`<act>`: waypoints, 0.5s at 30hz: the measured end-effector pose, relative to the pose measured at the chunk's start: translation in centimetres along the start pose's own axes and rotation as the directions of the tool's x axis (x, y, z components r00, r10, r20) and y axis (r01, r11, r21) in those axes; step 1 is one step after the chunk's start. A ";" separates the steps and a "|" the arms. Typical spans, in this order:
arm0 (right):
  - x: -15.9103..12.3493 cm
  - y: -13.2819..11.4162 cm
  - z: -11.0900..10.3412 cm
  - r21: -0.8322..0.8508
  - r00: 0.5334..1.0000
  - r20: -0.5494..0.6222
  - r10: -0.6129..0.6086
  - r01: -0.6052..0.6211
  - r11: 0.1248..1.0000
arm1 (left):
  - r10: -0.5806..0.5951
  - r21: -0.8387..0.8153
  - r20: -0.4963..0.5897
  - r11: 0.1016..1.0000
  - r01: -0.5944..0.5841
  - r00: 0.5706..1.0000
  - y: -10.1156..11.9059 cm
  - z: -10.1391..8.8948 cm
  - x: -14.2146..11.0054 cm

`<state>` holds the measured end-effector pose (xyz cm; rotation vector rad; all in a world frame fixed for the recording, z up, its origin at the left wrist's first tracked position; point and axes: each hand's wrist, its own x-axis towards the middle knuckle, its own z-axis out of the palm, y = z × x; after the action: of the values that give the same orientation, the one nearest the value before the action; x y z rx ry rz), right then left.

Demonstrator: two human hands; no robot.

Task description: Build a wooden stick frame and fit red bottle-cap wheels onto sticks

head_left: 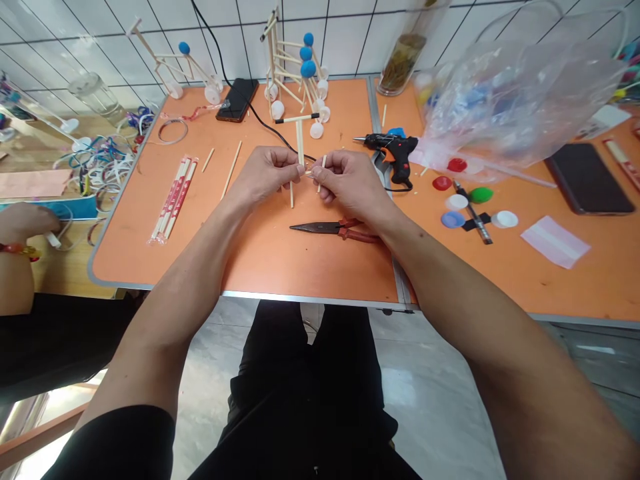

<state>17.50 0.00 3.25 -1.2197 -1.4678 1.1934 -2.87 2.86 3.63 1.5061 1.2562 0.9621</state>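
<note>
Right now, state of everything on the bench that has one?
left hand: closed on thin sticks
right hand: pinching a stick
pliers: jaws shut, lying flat
glue gun: on its side, power unclear
left phone: screen dark
right phone: screen dark
red-marked sticks: wrapped
clear bag: filled

An orange table (270, 267) bears pliers (325, 229) and a glue gun (395, 152).

orange tabletop (270, 267), white wall tiles (345, 40) with dark gridlines, blue balls (307, 61), red-handled pliers (325, 229)
</note>
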 end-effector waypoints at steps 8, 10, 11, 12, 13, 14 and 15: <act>0.0 -0.1 -0.2 0.013 1.000 -0.008 0.014 -0.014 1.000 | -0.028 -0.097 -0.017 0.995 0.026 0.999 0.4 -0.5 -0.1; 0.1 -0.1 -0.4 0.018 1.000 -0.023 0.020 -0.020 1.000 | -0.043 -0.143 -0.020 0.989 0.040 0.999 0.5 -0.8 -0.2; 0.1 -0.2 -0.5 0.021 0.999 -0.031 0.023 -0.022 1.000 | -0.053 -0.156 -0.013 0.986 0.050 0.999 0.5 -0.9 -0.2; 0.2 -0.2 -0.6 0.025 0.999 -0.041 0.027 -0.026 0.999 | -0.063 -0.164 -0.004 0.984 0.062 0.998 0.5 -1.0 -0.2; 0.3 -0.2 -0.6 0.031 0.998 -0.049 0.029 -0.028 0.999 | -0.075 -0.169 0.006 0.983 0.075 0.997 0.5 -1.1 -0.3; 0.3 -0.2 -0.7 0.038 0.998 -0.055 0.029 -0.027 0.999 | -0.088 -0.175 0.015 0.981 0.090 0.996 0.5 -1.1 -0.3; 0.4 -0.2 -0.7 0.046 0.998 -0.061 0.026 -0.023 0.999 | -0.102 -0.182 0.023 0.978 0.105 0.995 0.4 -1.1 -0.3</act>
<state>18.13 0.44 3.55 -1.2369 -1.3772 1.1887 -3.84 2.70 4.34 1.2904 1.1903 0.9698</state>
